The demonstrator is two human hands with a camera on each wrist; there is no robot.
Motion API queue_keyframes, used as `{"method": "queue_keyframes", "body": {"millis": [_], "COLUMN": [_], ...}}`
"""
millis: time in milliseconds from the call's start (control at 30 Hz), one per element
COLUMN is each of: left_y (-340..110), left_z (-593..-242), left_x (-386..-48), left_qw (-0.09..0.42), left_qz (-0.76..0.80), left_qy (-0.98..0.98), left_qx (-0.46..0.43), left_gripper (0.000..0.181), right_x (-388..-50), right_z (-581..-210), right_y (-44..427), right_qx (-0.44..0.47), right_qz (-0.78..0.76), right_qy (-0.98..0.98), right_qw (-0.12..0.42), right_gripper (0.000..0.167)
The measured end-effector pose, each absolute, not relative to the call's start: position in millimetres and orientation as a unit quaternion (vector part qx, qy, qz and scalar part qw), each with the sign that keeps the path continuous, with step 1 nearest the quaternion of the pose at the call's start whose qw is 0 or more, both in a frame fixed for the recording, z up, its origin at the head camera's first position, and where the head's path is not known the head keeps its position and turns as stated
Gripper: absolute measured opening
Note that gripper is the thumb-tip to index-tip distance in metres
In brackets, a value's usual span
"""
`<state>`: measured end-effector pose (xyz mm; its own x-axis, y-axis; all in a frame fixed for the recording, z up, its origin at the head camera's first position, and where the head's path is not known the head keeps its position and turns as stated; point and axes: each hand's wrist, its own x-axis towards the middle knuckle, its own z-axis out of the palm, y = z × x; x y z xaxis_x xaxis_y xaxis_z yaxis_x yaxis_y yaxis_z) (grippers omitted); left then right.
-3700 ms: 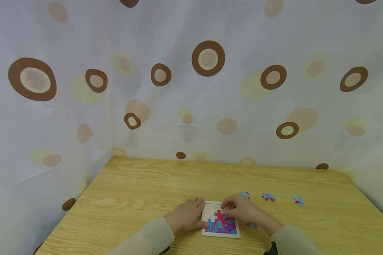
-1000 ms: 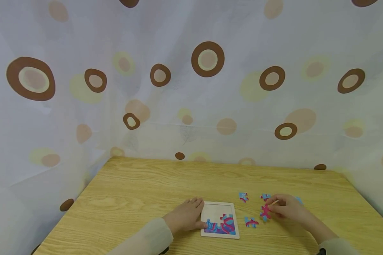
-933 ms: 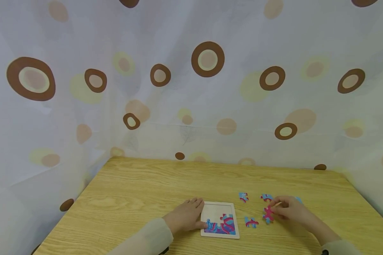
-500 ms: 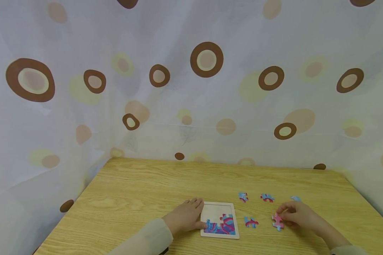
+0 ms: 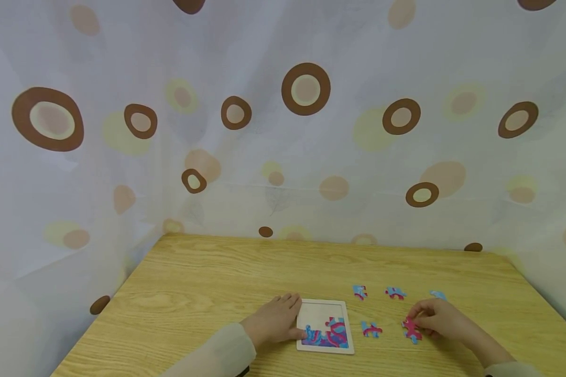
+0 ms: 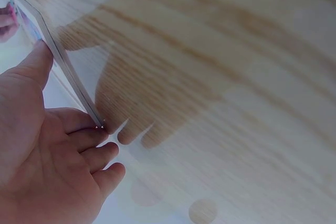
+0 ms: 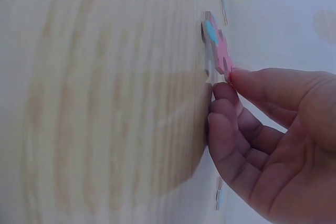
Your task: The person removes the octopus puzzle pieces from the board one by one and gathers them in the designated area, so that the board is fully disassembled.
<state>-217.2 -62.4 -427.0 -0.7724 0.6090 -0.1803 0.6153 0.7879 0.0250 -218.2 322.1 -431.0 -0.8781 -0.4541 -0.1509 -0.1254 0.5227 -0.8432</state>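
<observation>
My left hand [image 5: 275, 318] rests at the left side of a square white puzzle tray [image 5: 350, 335]. Its thumb lies over the tray's edge, and the fingers reach along the side toward the far corner, fairly straight in the left wrist view. Joined blue, purple and red pieces [image 5: 337, 333] fill the lower part of the tray. To the right, my right hand [image 5: 445, 320] pinches a red-and-blue puzzle piece [image 5: 411, 331] between thumb and fingertips. The right wrist view shows this puzzle piece [image 7: 221, 51] tilted slightly, low over the table.
Loose puzzle pieces lie right of the tray: one at the back [image 5: 360, 292], another beside it [image 5: 395, 293], one near the tray [image 5: 371, 329], and a blue one [image 5: 437, 295] partly behind my right hand. Patterned curtain [image 5: 306, 157] surrounds the wooden table [image 5: 207, 293].
The red-and-blue piece, earlier in the tray, has come out in my right hand. That hand moved right and toward me, then nearly stopped. My left hand stayed on the tray.
</observation>
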Motion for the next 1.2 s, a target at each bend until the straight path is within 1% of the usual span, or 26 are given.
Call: {"method": "queue_keyframes", "body": {"millis": [167,433,633,933,1200], "left_y": [-62.5,-62.7,-62.9,-63.7,-63.0], "left_z": [-426.0,-425.6,-422.0,-422.4,-426.7], "left_x": [-216.7,-216.5,-215.4,-216.0,-216.5], "left_qw": [0.091,0.097,0.104,0.105,0.093], "left_qz": [-0.015,-0.014,-0.013,-0.01,-0.016], "left_qy": [0.941,0.941,0.94,0.939,0.941], "left_qx": [0.324,0.325,0.325,0.327,0.325], "left_gripper": [0.076,0.076,0.076,0.076,0.077], "right_x": [-219.3,-216.8,-217.6,-220.9,-222.0], "right_z": [-431.1,-425.1,-417.5,-408.3,-407.2], "right_y": [322.7,320.7,312.8,281.4,243.7], "right_qx": [-0.17,-0.145,-0.179,-0.2,-0.231], "right_qz": [-0.465,-0.458,-0.444,-0.428,-0.436], "right_qy": [0.848,0.857,0.864,0.872,0.862], "right_qw": [0.187,0.187,0.158,0.124,0.119], "right_gripper": [0.012,0.011,0.013,0.022,0.017]}}
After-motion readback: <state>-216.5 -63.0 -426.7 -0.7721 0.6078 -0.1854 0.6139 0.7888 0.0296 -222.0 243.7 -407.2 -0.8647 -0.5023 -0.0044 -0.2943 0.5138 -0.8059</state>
